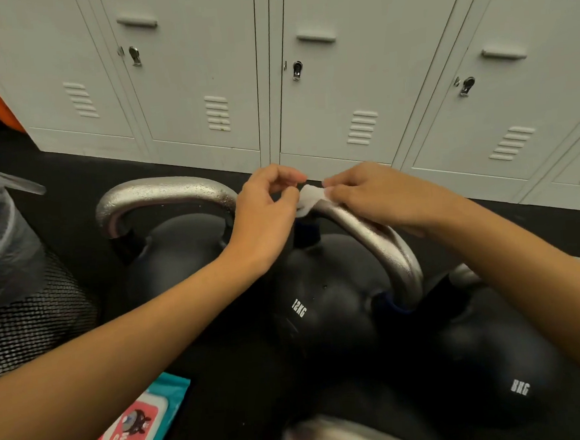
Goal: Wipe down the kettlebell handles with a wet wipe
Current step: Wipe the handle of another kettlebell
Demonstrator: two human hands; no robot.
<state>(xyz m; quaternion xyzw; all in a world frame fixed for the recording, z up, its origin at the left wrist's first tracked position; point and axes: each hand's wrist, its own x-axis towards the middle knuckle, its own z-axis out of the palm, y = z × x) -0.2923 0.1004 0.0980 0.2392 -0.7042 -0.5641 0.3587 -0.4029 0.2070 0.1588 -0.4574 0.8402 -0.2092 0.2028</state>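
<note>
A small white wet wipe [309,198] is pinched between my left hand [267,209] and my right hand [369,193], on top of the silver handle [379,244] of the black 12KG kettlebell [322,307]. Both hands grip the wipe by its edges at the handle's far end. To the left stands another black kettlebell [177,248] whose silver handle [163,191] looks wet with droplets. An 8KG kettlebell [498,370] sits at the right, its handle mostly hidden under my right forearm. A fourth silver handle [331,437] shows at the bottom edge.
A pack of wet wipes [132,433] lies on the black floor at the bottom left. A black mesh bin [23,300] with a plastic liner stands at the left. A row of grey lockers [306,81] runs along the back.
</note>
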